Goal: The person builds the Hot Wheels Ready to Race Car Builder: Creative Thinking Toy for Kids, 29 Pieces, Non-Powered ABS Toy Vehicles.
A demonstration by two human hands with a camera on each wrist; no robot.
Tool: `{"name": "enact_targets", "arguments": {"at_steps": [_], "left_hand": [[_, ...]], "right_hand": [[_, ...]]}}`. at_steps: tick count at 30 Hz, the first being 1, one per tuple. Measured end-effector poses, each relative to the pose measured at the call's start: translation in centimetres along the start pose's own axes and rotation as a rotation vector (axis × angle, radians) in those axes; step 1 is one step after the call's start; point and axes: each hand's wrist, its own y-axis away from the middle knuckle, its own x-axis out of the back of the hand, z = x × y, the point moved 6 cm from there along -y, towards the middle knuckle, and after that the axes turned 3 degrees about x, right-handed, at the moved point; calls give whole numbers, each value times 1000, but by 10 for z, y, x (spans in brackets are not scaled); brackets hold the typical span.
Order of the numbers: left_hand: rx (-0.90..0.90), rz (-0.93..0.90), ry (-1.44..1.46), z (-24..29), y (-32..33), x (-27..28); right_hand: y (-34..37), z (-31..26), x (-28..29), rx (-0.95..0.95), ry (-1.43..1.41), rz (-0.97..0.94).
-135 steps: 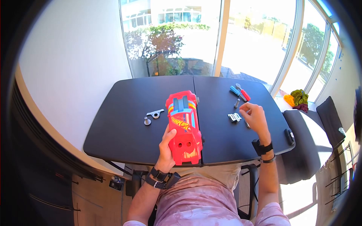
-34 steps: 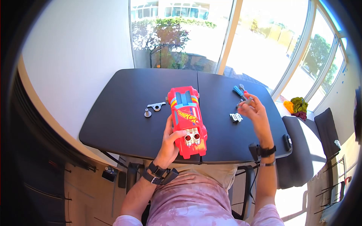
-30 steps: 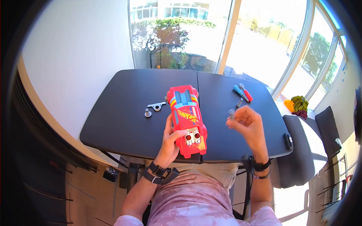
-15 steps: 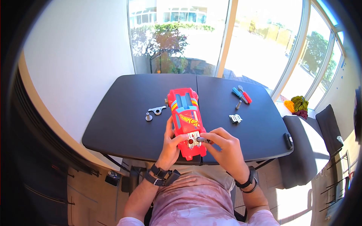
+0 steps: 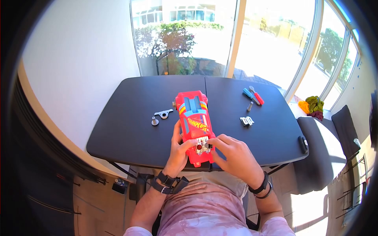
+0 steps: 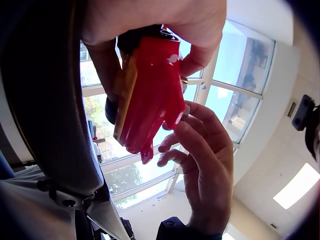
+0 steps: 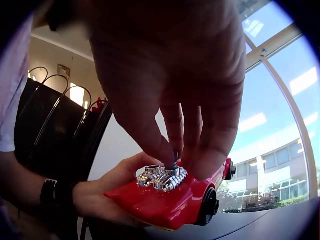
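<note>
A red toy car [image 5: 193, 126] with yellow lettering is held above the near edge of the black table. My left hand [image 5: 177, 156] grips it from the left side, thumb beside the chrome engine piece [image 7: 161, 180] on top. This piece has two round holes, the left one uncovered. My right hand [image 5: 238, 157] comes in from the right, thumb and finger pinching a small dark grey peg [image 7: 174, 161], whose lower end is at the right-hand hole. In the left wrist view, the right hand's fingers show beside the car, mostly hiding the peg.
On the black table [image 5: 118, 137], a grey flat-based post [image 5: 155, 122] and grey bracket [image 5: 163, 114] lie left. To the right are a white part [image 5: 247, 121], a grey bolt-like piece [image 5: 249, 106], and blue-handled [image 5: 249, 93] and red-handled [image 5: 258, 98] tools. A black object [image 5: 302, 144] sits at the right edge.
The chrome piece has appeared on the car since the earliest frame. My right hand has come from the table's right side to the car; the peg now stands lower at the right-hand hole.
</note>
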Motion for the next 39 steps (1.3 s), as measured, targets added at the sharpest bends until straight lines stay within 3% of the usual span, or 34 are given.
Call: {"name": "enact_targets", "arguments": {"at_steps": [3,6,9,12,15,21,24,27,30,33,36,39], "left_hand": [[-19,6,-36,0,0,2],[-26,26,-55,-1,0,3],[-5,14,-61,0,0,1],[-29,11,-111,0,0,3],[-25,12,-89,1,0,1],[-21,17,-110,0,0,2],[-4,-11,-75,-1,-1,1],[-28,1,-111,-1,0,2],[-4,0,-87,0,1,0],[-13,-1,-98,2,1,0],[-13,-5,-87,-1,0,2],[1,-11,-87,-1,0,3]], "right_hand": [[7,8,-13,-94,257,-218],[-3,-4,-1,-133,219,-166],[-1,-5,-10,-55,232,-146],[9,13,-26,-131,379,-239],[-2,-5,-10,-80,288,-90],[2,3,-17,-146,249,-152],[1,0,-19,-77,241,-97],[9,15,-29,-142,319,-253],[-3,-2,-14,-27,236,-64],[6,14,-32,-126,329,-204],[-5,0,-16,-88,286,-79],[1,8,-29,-87,312,-121]]}}
